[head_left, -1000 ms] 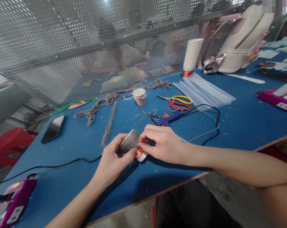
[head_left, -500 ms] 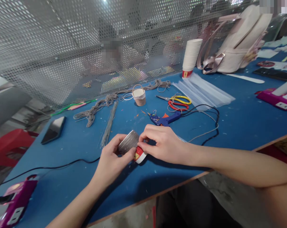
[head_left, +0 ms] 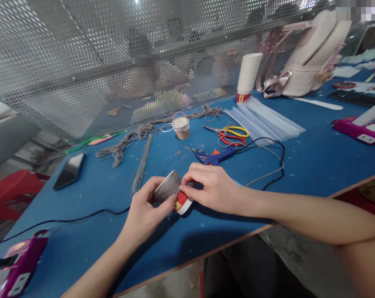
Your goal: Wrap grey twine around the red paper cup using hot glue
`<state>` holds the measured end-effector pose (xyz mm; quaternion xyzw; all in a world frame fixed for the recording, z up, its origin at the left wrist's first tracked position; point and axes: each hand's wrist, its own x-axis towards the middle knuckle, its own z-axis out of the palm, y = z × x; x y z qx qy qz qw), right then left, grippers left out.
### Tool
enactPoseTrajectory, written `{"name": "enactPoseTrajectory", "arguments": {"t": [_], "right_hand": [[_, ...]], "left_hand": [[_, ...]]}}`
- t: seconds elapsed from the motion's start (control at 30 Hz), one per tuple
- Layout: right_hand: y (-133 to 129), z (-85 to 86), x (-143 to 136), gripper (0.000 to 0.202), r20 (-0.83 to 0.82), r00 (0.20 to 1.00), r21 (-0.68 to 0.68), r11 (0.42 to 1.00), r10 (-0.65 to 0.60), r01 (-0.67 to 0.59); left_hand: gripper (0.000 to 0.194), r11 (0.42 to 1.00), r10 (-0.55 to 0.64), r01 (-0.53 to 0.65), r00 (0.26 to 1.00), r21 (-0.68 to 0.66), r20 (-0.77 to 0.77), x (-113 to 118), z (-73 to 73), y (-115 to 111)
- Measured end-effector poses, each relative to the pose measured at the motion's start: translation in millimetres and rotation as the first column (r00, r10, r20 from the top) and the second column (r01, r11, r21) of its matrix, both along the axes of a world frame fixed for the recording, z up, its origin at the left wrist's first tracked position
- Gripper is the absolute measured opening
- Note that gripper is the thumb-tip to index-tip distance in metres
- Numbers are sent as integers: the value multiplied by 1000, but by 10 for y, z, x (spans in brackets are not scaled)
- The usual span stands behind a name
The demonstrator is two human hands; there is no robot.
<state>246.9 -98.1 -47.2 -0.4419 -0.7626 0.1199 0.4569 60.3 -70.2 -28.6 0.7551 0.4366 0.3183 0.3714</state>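
Note:
Tilted on its side above the table, a paper cup (head_left: 183, 203) has grey cord (head_left: 167, 188) wound closely round much of its wall. The red and white part near its rim is bare. My left hand (head_left: 147, 209) is closed round the cup, thumb on the near side. At the edge of the winding, my right hand (head_left: 210, 184) pinches the grey cord with thumb and forefinger; its fingertips hide the exact spot. Loose cord comes out from under my right forearm. A blue glue gun (head_left: 218, 156) lies just beyond my right hand.
Behind lie scissors (head_left: 237, 131), a small basket (head_left: 182, 129), clear plastic strips (head_left: 265, 120), stacked cups (head_left: 248, 76), grey cord bundles (head_left: 140, 130) and thin wires (head_left: 143, 163). A phone (head_left: 70, 170) and purple power strip (head_left: 26, 265) are left, a backpack (head_left: 305, 66) right. Black cables cross the table.
My view has shifted very slightly. Both hands keep their hold, and the cup has turned or tilted only a touch, if at all.

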Motion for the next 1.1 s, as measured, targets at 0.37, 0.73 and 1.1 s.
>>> {"name": "enactPoseTrajectory", "arguments": {"t": [0.37,0.73,1.1], "right_hand": [[11,-18,11,8,-5,1000,16,1000,-3,3],[26,17,7,10,-122,993,-142,990,5,-22],[43,56,-7,12,-250,968,-256,963,18,-84]], "left_hand": [[17,1000,22,-22,999,1,42,-4,-10,9],[18,999,36,-38,997,35,68,-8,-6,1],[17,997,28,-35,996,75,81,-63,-39,23]]}}
